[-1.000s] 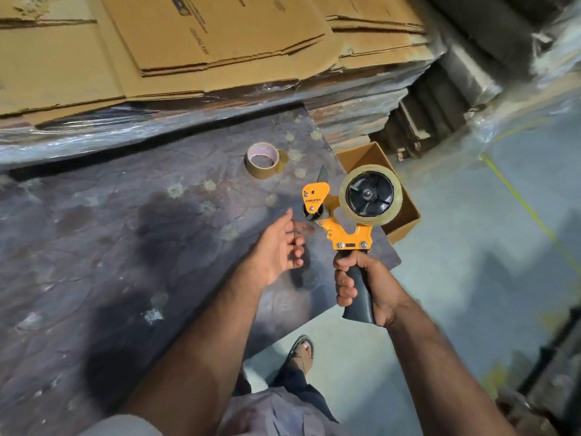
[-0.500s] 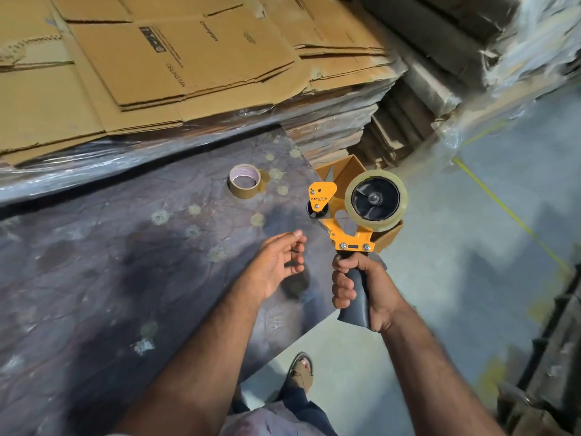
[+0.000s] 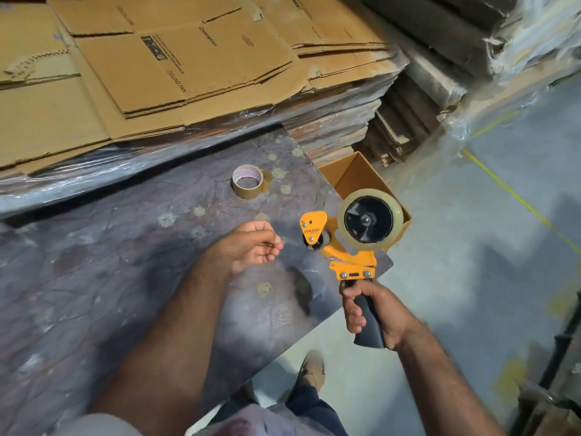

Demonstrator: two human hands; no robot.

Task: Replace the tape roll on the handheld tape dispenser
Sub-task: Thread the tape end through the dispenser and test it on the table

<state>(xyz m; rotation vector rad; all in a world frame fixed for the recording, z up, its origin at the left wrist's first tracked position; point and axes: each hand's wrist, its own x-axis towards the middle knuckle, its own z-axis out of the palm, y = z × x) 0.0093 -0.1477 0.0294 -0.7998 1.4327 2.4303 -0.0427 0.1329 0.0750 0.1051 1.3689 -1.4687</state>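
The right hand (image 3: 374,313) is wrapping its fingers and thumb tightly around the dark handle of the orange tape dispenser (image 3: 342,247), holding it upright just past the near corner of the dark mottled surface (image 3: 110,262). Directly above this hand, on the dispenser's hub, a clear tape roll (image 3: 370,220) is sitting with its black core facing the camera. The dispenser's orange guard plate and roller are pointing away from the right hand toward the left hand (image 3: 248,248).

The left hand is hovering over the surface, just beside the dispenser's roller end. Its fingers are curling inward with the thumb and fingertips meeting in a pinch; a faint clear strip seems to be running from those fingertips to the roller, but it is too thin and blurred to tell for certain whether the hand is gripping tape.

Beyond the left hand, farther from the person, a brown tape roll (image 3: 248,181) is lying flat on the surface, well apart from both hands. Beyond the right hand, behind the dispenser, an open cardboard box (image 3: 355,174) is standing beside the surface's edge. Far past both hands, flattened cartons (image 3: 176,64) are lying stacked on plastic-wrapped bundles. Below the hands, a sandalled foot (image 3: 312,369) is standing on the grey floor (image 3: 471,247).
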